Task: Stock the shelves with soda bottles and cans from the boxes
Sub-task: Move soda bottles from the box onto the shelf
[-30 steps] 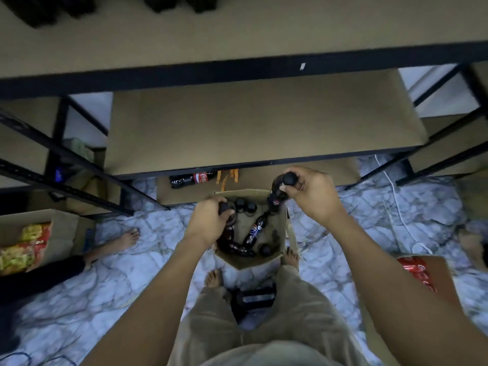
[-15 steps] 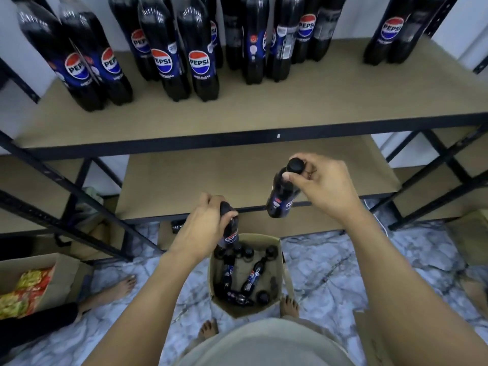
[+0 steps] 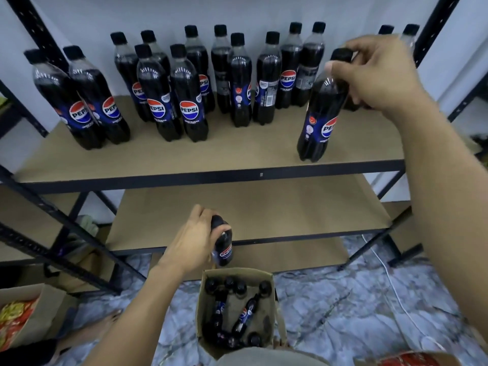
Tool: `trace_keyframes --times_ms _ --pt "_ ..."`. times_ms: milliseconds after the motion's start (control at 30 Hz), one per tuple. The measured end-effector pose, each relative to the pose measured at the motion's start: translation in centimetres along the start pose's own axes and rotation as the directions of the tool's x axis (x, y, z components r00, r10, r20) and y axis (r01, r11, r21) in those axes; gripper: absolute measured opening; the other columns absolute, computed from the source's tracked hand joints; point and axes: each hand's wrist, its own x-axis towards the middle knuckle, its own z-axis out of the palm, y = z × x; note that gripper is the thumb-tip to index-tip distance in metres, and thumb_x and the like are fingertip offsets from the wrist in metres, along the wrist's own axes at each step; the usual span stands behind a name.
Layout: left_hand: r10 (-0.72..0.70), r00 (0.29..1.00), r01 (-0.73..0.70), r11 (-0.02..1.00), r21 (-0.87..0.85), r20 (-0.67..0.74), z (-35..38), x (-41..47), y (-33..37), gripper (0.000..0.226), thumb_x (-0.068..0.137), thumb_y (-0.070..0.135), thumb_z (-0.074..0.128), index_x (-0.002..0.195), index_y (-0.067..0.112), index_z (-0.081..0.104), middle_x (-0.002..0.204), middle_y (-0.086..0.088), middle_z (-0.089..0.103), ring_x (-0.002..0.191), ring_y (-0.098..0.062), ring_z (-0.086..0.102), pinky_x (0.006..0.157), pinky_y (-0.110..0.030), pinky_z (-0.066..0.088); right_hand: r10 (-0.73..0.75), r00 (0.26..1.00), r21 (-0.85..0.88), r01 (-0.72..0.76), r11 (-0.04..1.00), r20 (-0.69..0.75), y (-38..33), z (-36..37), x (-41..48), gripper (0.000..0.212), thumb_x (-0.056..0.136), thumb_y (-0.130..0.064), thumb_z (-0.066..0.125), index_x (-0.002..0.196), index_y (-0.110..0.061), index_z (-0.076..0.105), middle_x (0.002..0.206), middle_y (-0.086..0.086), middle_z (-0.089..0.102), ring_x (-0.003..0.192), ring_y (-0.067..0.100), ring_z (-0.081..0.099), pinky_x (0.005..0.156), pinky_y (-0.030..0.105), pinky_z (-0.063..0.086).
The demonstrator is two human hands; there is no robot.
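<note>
My right hand [image 3: 375, 75] grips the black cap of a Pepsi bottle [image 3: 320, 114] whose base is at the front right of the upper shelf [image 3: 237, 154], tilted slightly. Lower down, my left hand [image 3: 192, 241] holds a second Pepsi bottle [image 3: 224, 247] by its neck, just above the open cardboard box [image 3: 277, 320] on the floor. Several more Pepsi bottles [image 3: 244, 313] stand and lie inside that box. Several Pepsi bottles [image 3: 184, 93] stand in rows along the back and left of the upper shelf.
A bare lower shelf [image 3: 250, 212] sits under the upper one, framed by black metal posts [image 3: 433, 25]. A box of snack packets [image 3: 15, 315] is at the lower left beside another person's bare foot [image 3: 100, 326]. A white cable [image 3: 390, 283] runs over the marble floor.
My view rose from the floor box to the upper shelf. My right hand carried its bottle up onto the shelf. My left hand lifted its bottle out of the box.
</note>
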Motion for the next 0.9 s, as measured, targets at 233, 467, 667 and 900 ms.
trace_keyframes --times_ms 233,467,667,900 --pt "-0.021 1.0 0.021 0.999 -0.037 -0.005 0.2 0.9 0.8 0.036 0.099 0.046 0.054 0.121 0.017 0.057 0.11 0.004 0.041 0.093 -0.022 0.058 0.081 -0.032 0.048 -0.013 0.994 -0.126 0.027 0.992 0.107 1.5 1.3 6.6 0.038 0.087 -0.039 0.077 0.113 -0.012 0.073 0.072 -0.007 0.063 0.043 -0.007 0.055 0.056 0.02 0.044" --pt "-0.023 1.0 0.023 0.999 -0.044 0.003 0.6 1.7 0.7 0.033 0.1 0.04 0.054 0.121 0.014 0.057 0.111 0.004 0.038 0.092 -0.024 0.059 0.086 -0.038 0.05 0.037 0.995 -0.136 -0.024 0.99 0.096 3.3 4.1 10.0 0.033 0.084 -0.038 0.08 0.109 -0.017 0.075 0.086 0.004 0.07 0.042 -0.002 0.057 0.053 0.018 0.047" --pt "-0.027 0.999 0.027 1.0 -0.003 0.039 0.6 2.5 0.4 0.036 0.101 0.045 0.051 0.122 0.017 0.056 0.113 0.004 0.038 0.094 -0.024 0.06 0.085 -0.035 0.051 0.089 0.996 -0.118 -0.087 0.989 0.011 5.1 5.5 11.4 0.032 0.084 -0.039 0.077 0.108 -0.02 0.073 0.096 0.006 0.074 0.072 0.024 0.071 0.072 0.033 0.061" --pt "0.016 0.999 -0.02 0.994 0.106 0.041 0.1 3.1 0.1 0.05 0.096 0.06 0.044 0.121 0.019 0.056 0.113 0.005 0.041 0.089 -0.026 0.063 0.079 -0.045 0.055 0.111 0.992 -0.064 -0.115 0.991 -0.06 7.2 6.7 9.7 0.065 0.081 -0.048 0.077 0.134 -0.015 0.056 0.106 0.007 0.07 0.097 0.02 0.065 0.085 0.027 0.05"
